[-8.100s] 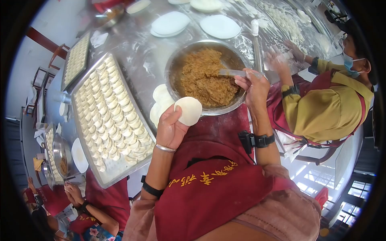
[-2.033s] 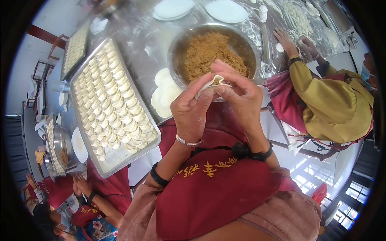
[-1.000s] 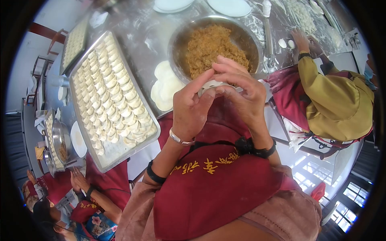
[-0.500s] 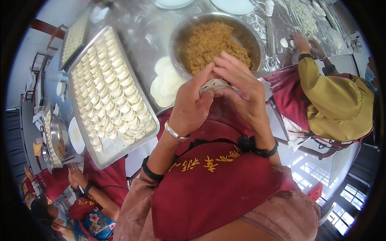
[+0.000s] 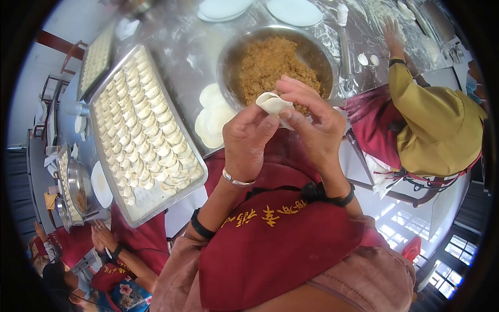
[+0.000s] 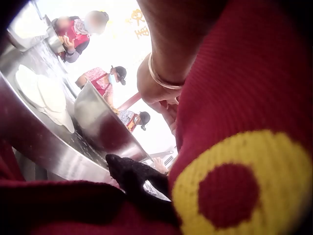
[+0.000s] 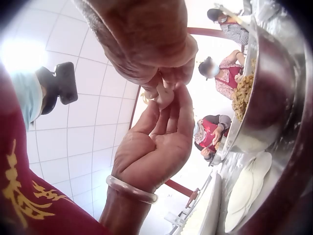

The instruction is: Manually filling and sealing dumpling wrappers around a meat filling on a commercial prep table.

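Note:
A folded dumpling is held between both hands, just in front of the filling bowl. My left hand pinches its left end between thumb and fingers. At its right end, my right hand pinches the dough, its other fingers arched above. The right wrist view shows the dumpling at the fingertips of both hands. In the left wrist view the fingers are mostly hidden behind the wrist. Behind the hands stands a steel bowl of brown filling. Round dough wrappers lie overlapping left of it.
A metal tray with rows of dumplings is at left, a second tray beyond. White plates stand at the back. A person in a yellow top works at right; another sits lower left.
Earlier the left hand held a flat wrapper and the right a spatula in the filling. Both hands then came together around the filled wrapper; now the folded dumpling shows higher between the fingertips.

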The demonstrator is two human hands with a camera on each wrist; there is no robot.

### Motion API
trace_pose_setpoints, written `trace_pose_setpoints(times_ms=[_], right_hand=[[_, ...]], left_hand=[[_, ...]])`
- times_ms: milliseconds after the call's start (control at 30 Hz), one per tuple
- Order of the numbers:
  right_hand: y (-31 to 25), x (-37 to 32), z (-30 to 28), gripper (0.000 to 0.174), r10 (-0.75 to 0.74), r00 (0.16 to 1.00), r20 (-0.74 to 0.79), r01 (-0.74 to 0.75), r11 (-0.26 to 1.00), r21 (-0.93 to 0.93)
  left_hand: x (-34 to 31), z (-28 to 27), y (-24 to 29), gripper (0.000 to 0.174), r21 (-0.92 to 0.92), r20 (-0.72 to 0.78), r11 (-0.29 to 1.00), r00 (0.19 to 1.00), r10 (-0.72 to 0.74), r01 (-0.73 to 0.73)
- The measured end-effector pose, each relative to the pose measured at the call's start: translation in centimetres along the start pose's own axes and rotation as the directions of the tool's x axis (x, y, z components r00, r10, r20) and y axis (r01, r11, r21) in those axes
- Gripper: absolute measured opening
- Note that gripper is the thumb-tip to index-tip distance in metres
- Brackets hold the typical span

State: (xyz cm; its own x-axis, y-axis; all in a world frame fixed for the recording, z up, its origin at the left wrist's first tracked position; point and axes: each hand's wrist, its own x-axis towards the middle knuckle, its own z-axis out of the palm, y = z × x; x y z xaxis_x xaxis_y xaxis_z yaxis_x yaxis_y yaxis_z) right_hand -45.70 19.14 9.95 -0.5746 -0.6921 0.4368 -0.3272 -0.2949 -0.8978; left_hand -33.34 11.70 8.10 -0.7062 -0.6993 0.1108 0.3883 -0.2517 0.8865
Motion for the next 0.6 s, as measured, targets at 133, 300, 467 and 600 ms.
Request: trace_pose_setpoints(times_ms=[133, 300, 467, 600], right_hand=[[-0.1, 0.0, -0.1, 0.018, -0.073, 0.997, -0.006, 0.072, 0.994, -0.079], [0.1, 0.0, -0.1, 0.013, -0.121, 0.993, -0.015, 0.119, 0.99, -0.079], [0.5, 0.1, -0.8, 0.014, -0.109, 0.993, 0.036, 0.11, 0.994, -0.004], [0.0, 0.4, -1.1, 0.024, -0.058, 0.995, 0.087, 0.066, 0.993, -0.099]], left_hand=[[-0.2, 1.2, 0.8, 0.041, -0.077, -0.047, 0.995, 0.997, -0.06, 0.056], [-0.2, 1.6, 0.8, 0.042, 0.042, -0.047, 0.999, 0.999, -0.004, 0.006], [-0.3, 1.0, 0.6, 0.041, 0.163, 0.025, 0.986, 0.999, 0.031, -0.034], [-0.2, 0.8, 0.6, 0.041, 0.098, 0.033, 0.995, 0.999, 0.032, -0.035]])
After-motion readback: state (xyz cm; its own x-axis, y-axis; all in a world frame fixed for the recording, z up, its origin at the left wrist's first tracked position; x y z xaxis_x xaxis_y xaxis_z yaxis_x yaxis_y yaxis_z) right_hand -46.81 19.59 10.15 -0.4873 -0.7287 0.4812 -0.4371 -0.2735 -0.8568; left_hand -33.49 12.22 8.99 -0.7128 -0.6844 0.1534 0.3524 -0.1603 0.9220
